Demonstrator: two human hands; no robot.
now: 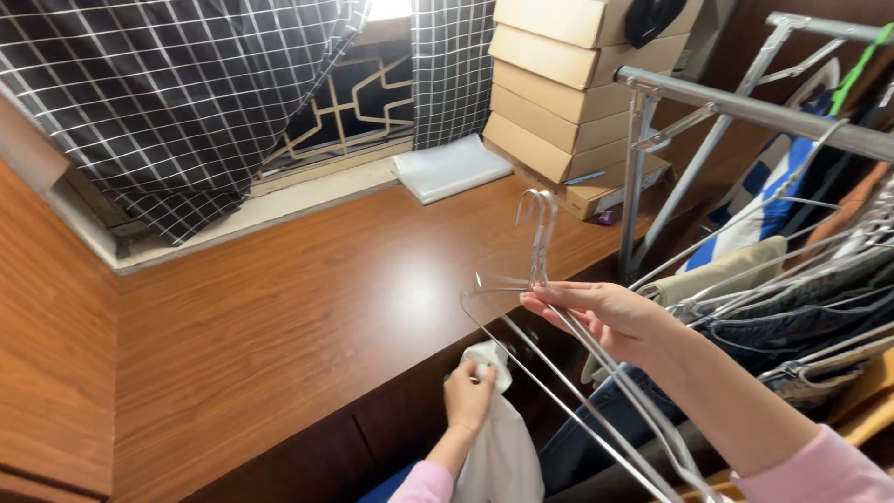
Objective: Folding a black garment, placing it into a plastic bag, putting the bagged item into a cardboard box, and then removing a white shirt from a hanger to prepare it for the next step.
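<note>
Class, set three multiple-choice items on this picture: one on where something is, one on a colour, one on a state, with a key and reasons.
1. Where is the stack of cardboard boxes?
A. on the wooden counter
B. on the floor
C. on the clothes rail

2. What colour is the garment in the left hand?
A. red
B. white
C. green

3. The right hand is
A. empty
B. pressed flat on the counter
C. gripping metal hangers

Key: 1 A, the boxes rest on the countertop by the window; 2 B, the cloth is white; 3 C, fingers close around the wires.
</note>
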